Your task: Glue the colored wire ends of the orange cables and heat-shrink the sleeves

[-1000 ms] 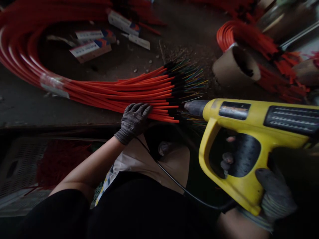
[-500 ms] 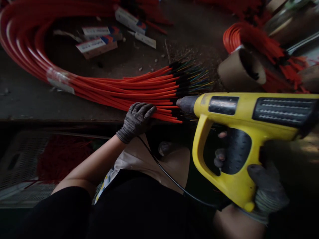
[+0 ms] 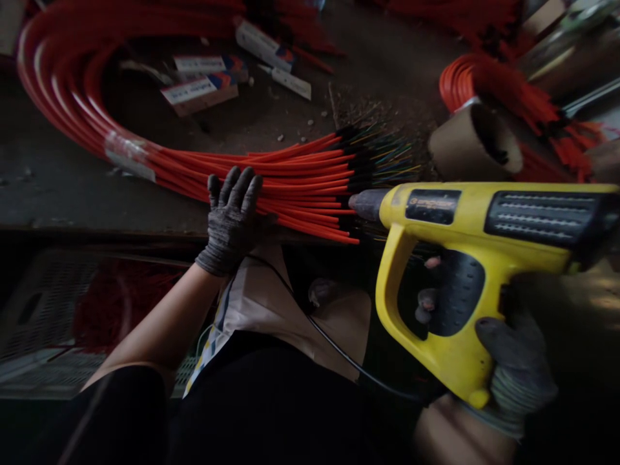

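Observation:
Orange-red cables [image 3: 300, 174] lie in a bundle across the workbench, with black sleeves [image 3: 356, 165] and thin coloured wires [image 3: 392, 155] at their right ends. My left hand [image 3: 232, 216], in a grey glove, rests on the near side of the bundle with its fingers spread. A yellow heat gun [image 3: 445, 258] is gripped in my gloved right hand [image 3: 518, 361]; its handle hides part of the fingers. The gun's dark nozzle [image 3: 368, 203] points left, close to the cable ends. Clear tape [image 3: 130, 155] binds the bundle farther left.
Small boxes [image 3: 201, 93] and a white tube [image 3: 290, 82] lie inside the cable loop. A cardboard ring [image 3: 477, 145] and another orange coil [image 3: 458, 81] are at the right. A crate [image 3: 43, 310] with red pieces stands below the bench's left edge.
My left hand has moved left along the bundle and its fingers have opened out. My right hand still holds the heat gun, nearly unmoved. The view has shifted slightly.

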The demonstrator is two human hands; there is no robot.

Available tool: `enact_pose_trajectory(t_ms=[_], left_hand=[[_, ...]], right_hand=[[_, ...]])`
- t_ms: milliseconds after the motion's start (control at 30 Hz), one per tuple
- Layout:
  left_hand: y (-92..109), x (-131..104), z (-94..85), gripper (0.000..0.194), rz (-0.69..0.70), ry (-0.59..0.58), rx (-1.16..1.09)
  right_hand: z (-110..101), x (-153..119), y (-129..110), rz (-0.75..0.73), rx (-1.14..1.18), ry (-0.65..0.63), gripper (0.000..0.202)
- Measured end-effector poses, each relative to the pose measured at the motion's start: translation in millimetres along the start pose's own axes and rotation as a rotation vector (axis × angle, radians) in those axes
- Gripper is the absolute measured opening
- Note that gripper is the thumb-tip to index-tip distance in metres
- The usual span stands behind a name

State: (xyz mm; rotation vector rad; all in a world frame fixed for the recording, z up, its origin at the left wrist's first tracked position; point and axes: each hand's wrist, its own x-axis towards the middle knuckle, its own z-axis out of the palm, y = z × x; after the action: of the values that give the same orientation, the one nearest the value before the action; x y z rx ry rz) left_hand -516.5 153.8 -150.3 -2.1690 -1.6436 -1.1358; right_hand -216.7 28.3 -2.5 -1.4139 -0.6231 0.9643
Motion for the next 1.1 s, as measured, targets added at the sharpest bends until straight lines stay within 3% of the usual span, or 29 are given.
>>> enact_pose_trajectory(t_ms=[300,533,667,767,867,1000,1100], left_hand=[[3,0,-3.2,0.074,-0.069,0.000,-0.048],[4,2,-8.8,0.072,-0.103,-0.047,-0.052],[18,-1,-10.2,0.062,-0.022,-0.072,-0.089],[40,-2,-1.0,0.052,0.095,-0.157,-0.109],[61,6,13.5,0.064,0.132,-0.294,-0.074],[75,20,23.8,0.088,0.133,-0.480,0.021],[78,26,22.3,0.086,0.181,-0.580,0.055]], right_hand=[[1,3,6,-0.048,0.090,-0.131,0.038],[2,5,7,-0.083,0.094,-0.184,0.046],[1,5,10,-0.103,0.083,-0.164,0.043],[-1,7,11,-0.109,0.083,-0.110,0.034],[-2,8,11,-0.114,0.061,-0.067,0.034],[-2,7,9,-0.078,0.058,-0.008,0.051],[-4,6,9,-0.050,0.078,0.055,0.062]])
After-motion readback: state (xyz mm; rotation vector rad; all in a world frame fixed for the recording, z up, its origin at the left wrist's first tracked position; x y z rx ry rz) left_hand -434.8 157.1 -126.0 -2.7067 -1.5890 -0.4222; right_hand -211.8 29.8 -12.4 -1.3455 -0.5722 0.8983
